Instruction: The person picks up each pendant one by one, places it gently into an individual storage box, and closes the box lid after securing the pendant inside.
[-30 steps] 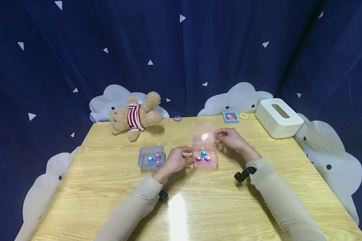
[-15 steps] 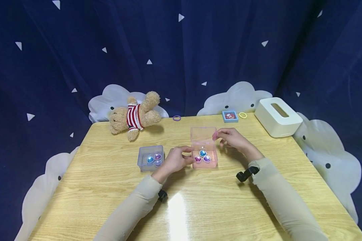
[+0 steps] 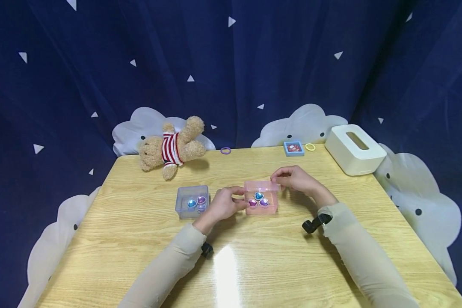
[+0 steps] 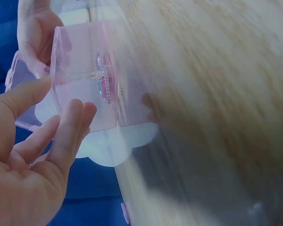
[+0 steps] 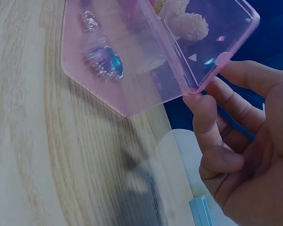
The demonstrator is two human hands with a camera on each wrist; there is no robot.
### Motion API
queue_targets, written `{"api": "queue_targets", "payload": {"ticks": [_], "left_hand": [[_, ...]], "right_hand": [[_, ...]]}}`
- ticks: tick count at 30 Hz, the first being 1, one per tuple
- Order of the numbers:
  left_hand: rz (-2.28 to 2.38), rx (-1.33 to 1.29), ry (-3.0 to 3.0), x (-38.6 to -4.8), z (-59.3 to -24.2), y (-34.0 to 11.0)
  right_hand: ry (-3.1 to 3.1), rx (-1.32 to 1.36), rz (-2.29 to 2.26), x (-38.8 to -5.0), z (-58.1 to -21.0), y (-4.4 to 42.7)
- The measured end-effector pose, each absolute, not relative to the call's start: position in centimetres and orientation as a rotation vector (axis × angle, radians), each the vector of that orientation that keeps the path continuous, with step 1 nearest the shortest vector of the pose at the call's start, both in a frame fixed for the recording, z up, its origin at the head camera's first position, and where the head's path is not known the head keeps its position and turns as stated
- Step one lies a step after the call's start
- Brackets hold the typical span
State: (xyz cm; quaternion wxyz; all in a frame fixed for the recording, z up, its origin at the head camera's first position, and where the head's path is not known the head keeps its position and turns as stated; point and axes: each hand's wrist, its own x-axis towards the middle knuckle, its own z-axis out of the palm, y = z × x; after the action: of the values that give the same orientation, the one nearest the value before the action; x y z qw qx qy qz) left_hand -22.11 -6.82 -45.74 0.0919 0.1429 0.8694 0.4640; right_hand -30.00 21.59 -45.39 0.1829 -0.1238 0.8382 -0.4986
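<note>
A translucent pink box [image 3: 271,208] stands on the table, its hinged lid [image 3: 261,185] tilted part way over the opening. Inside lie heart-shaped gems with beaded silver rims: a blue gem [image 3: 259,196], a pink gem [image 3: 252,203] and a purple gem [image 3: 263,202]. My right hand [image 3: 295,179] pinches the lid's corner between thumb and finger, as the right wrist view shows. With loosely spread fingers, my left hand [image 3: 225,202] touches the box's left wall. Left of that hand sits a translucent blue box [image 3: 182,209] with several similar gems, partly hidden by its wall.
A teddy bear [image 3: 171,148] in a striped shirt lies at the back left. Along the back edge are a purple ring [image 3: 225,150], a small blue framed picture [image 3: 294,148] and a yellow ring [image 3: 309,147]. A white tissue box [image 3: 355,149] stands back right.
The pink lid has swung from upright forward and down over its box, the right hand's fingers at its corner. My left hand has stayed at the box's left side.
</note>
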Motion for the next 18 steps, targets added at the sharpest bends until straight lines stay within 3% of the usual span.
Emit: {"api": "queue_targets", "payload": {"ticks": [18], "left_hand": [[1.388, 0.372, 2.564, -21.93, -45.55, -6.66]], "right_hand": [[2.404, -0.410, -1.328, -29.70, -45.76, 21.79]]}}
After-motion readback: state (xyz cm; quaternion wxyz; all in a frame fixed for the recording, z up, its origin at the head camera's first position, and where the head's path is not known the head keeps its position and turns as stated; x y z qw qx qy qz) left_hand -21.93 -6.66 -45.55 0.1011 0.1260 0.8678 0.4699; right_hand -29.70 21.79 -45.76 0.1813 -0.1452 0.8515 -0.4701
